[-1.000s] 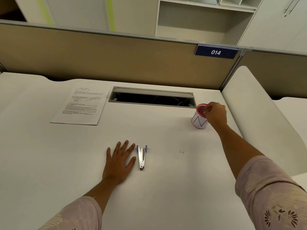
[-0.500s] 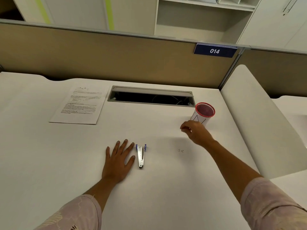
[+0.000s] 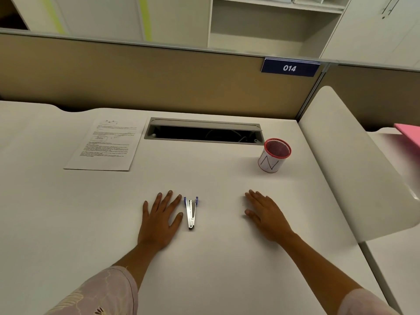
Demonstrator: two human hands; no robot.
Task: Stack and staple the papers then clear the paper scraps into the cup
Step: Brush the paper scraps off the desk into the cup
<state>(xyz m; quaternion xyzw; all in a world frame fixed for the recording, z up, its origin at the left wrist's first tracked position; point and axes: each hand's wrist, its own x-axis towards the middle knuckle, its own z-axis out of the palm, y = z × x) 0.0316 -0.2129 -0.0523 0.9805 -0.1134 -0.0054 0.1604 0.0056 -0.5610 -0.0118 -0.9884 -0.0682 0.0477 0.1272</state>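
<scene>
The printed papers lie flat at the far left of the white desk. A red-rimmed mesh cup with a white label stands upright at the far right. A small silver and blue stapler lies in the middle. My left hand rests flat just left of the stapler, fingers spread, touching nothing else. My right hand lies flat on the desk right of the stapler, in front of the cup; the spot where tiny scraps lay is under or beside it, hidden.
An open cable tray slot runs along the back of the desk. A tan partition with a 014 sign stands behind. A white curved divider bounds the right side; a pink sheet shows at the right edge.
My right hand left the cup, came back toward me and settled flat on the desk over the spot where small scraps lay. My left hand stayed still.
</scene>
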